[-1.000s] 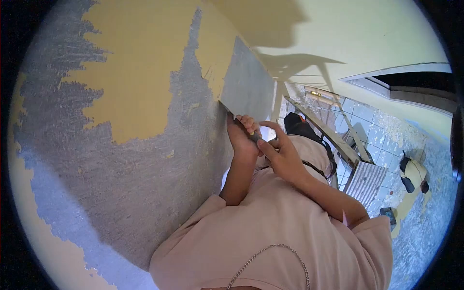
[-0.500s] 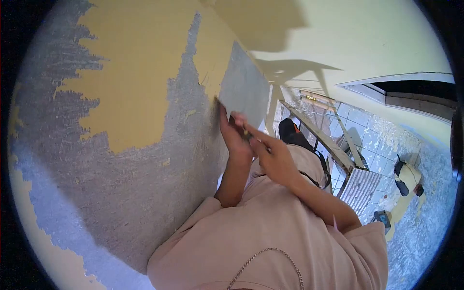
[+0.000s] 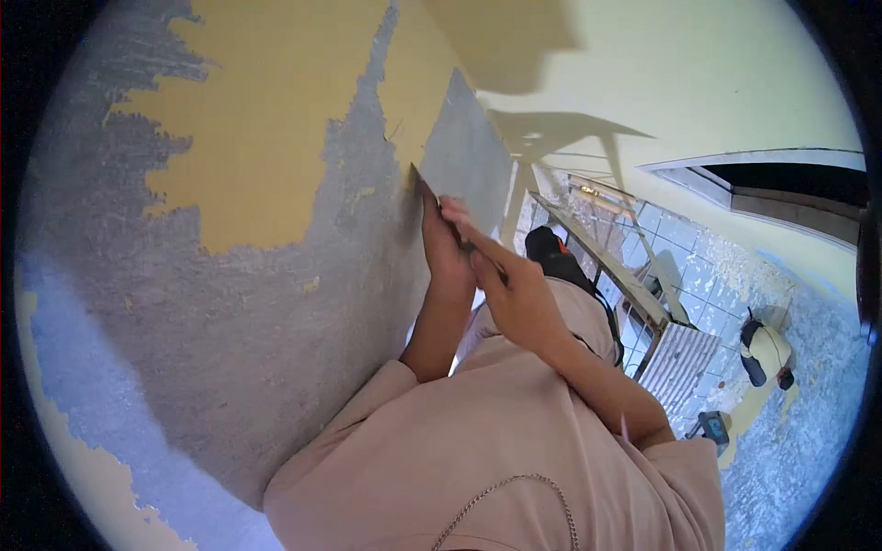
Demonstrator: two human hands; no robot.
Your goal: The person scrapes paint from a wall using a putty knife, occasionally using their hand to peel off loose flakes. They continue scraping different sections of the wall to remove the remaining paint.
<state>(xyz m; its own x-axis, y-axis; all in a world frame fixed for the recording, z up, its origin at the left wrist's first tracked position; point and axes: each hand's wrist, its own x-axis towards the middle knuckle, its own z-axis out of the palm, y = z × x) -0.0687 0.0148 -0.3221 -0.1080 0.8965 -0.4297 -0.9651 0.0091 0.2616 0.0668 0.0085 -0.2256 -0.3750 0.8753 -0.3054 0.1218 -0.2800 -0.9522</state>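
Note:
In the head view, a scraper's thin dark blade meets the wall at the lower edge of the yellow paint. My left hand lies close behind the blade, fingers pointing up along it and apparently gripping it. My right hand is closed around the handle, most of which its fingers hide. Yellow paint covers the upper wall with ragged edges. Around and below it is bare grey wall. A narrow grey strip cuts up through the yellow above my hands.
A long plank frame stands beside my legs, with a ribbed panel at its near end. On the tiled, paint-flecked floor lie a cream-and-black object and a dark boxy item. A framed opening is at right.
The view has shifted a little. Both hands and the scraper have moved slightly up along the wall, and the blade tip shows more clearly.

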